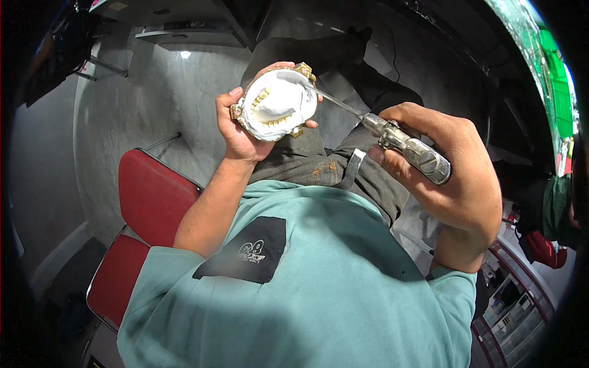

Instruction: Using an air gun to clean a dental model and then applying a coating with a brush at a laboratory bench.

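My left hand [240,136] is closed around a round brass denture flask [235,112], held out over my lap with its face up. White plaster [276,101] fills the flask, and an arc of yellowish teeth [279,121] shows in it. My right hand [459,147] grips the thick handle of a silvery metal tool [412,149] with a long thin tip. That tip reaches the plaster near the flask's upper right rim. I cannot tell whether it touches. The fingers under the flask are partly hidden.
To my left stands a red chair [161,196]. Below the flask are my dark trousers [374,178] and the grey floor [165,110]. A shelf [190,38] is at the far left, a glass-fronted cabinet [512,306] at the lower right, and a green object [555,83] at the right rim.
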Demonstrator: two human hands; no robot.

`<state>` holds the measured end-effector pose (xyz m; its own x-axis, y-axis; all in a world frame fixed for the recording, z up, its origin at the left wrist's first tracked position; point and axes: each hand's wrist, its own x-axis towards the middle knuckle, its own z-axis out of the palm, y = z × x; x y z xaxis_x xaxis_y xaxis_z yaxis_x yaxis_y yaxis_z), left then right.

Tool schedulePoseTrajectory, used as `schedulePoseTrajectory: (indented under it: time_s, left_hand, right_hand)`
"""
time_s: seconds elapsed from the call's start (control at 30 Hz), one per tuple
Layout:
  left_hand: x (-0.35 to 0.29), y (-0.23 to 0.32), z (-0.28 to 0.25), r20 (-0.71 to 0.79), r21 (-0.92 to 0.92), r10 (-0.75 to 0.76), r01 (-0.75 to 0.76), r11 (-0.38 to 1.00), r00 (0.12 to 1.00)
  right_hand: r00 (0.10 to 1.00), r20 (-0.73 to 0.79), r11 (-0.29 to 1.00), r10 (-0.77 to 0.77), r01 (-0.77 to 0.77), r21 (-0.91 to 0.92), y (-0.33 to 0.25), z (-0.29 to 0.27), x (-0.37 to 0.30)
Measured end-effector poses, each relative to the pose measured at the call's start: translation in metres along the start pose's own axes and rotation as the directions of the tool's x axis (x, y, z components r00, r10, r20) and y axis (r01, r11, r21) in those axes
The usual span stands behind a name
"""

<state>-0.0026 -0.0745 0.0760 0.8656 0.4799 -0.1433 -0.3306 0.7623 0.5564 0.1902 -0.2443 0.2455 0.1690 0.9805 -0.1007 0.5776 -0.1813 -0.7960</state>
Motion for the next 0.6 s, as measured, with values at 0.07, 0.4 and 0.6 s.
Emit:
schedulePoseTrajectory:
  time_s: [0.07, 0.4, 0.6]
  left_hand:
    - [0.001, 0.001, -0.003, 0.036, -0.009, -0.028, 0.028, 1.0, 0.999]
    - [0.001, 0.001, -0.018, 0.164, -0.209, -0.115, 0.149, 0.966, 0.98]
    - [-0.001, 0.004, -0.015, 0.194, -0.216, -0.131, 0.172, 0.961, 0.972]
  right_hand:
    - [0.999, 0.029, 0.998, 0.04, -0.041, 0.041, -0.003, -0.003, 0.001]
    - [0.991, 0.127, 0.994, 0.028, -0.041, 0.1, -0.012, -0.011, 0.005]
    - [0.983, 0.177, 0.985, 0.041, -0.07, 0.157, -0.017, -0.015, 0.004]
